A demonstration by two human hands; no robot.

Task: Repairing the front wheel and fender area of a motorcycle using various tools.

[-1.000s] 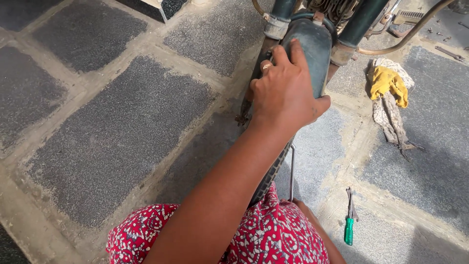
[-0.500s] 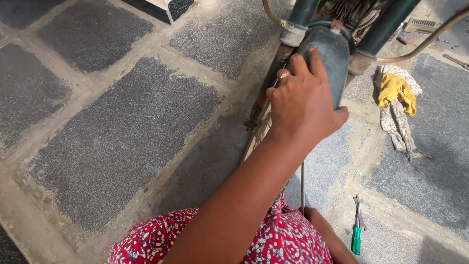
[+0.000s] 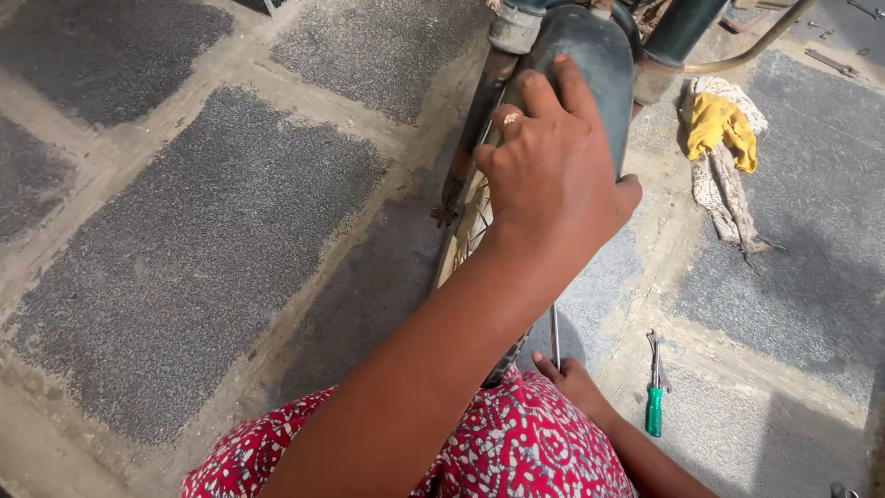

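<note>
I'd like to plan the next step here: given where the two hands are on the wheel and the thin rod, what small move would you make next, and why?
Probably steady the wheel first: the left hand lies flat on the dark mudguard over the spoked wheel, while the right hand grips the thin metal rod low beside it. I would press down with the left, then ease the rod along.

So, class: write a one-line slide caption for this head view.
Left hand rests on a bike's mudguard; right hand grips a rod.
</note>
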